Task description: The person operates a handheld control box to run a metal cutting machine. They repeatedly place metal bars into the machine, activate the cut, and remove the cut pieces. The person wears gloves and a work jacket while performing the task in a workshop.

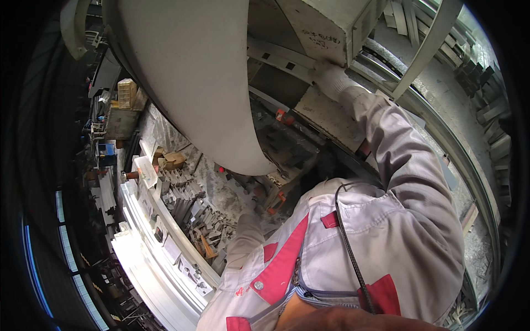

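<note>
My right hand [332, 81], in a pale knitted glove, reaches forward to a light metal profile [276, 56] with square cut-outs. Its fingers are closed at the profile's right end, just below a beige machine housing [326, 27] with handwriting on it. My left hand [255, 199] is low beside my body, dim and blurred, close to an orange-red handle-like part [276, 203]. Its fingers do not show clearly. A large smooth grey curved cover [187, 71] hangs between my left side and the machine.
Many short metal offcuts [204, 215] lie in a heap on the floor at left. Long white profiles [149, 265] are stacked beside them. A crate [127, 92] stands farther off. A slanted metal post [428, 49] and a curved rail [464, 149] run along my right.
</note>
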`<action>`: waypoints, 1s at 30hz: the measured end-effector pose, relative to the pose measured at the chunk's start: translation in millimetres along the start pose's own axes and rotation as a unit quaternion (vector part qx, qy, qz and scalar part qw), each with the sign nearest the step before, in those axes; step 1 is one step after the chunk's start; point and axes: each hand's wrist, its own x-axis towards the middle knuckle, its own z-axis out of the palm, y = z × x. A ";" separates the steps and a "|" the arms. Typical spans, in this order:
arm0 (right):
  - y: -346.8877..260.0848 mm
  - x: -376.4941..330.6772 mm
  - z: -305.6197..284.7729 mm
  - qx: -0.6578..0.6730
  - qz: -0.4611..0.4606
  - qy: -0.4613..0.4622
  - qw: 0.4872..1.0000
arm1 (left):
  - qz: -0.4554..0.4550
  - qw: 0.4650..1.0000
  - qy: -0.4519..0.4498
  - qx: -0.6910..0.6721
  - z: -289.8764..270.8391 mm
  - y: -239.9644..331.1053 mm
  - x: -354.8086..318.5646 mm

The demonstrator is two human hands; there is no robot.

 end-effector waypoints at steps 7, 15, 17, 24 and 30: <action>2.5 1.5 4.5 0.022 0.004 -0.006 1.000 | -0.024 0.999 -0.018 0.024 0.3 5.5 11.2; 5.1 2.2 11.6 0.032 0.000 0.018 0.999 | -0.020 0.999 -0.018 0.033 7.8 8.5 8.8; 5.5 2.4 12.2 0.029 -0.006 0.025 0.999 | -0.019 0.999 -0.018 0.031 7.7 8.0 8.1; 3.7 0.5 7.0 0.031 0.002 0.011 0.999 | -0.015 0.999 -0.016 0.032 6.0 5.9 6.3; 1.4 3.5 1.8 0.027 0.011 -0.024 0.999 | -0.007 0.999 -0.009 0.033 2.8 2.7 3.2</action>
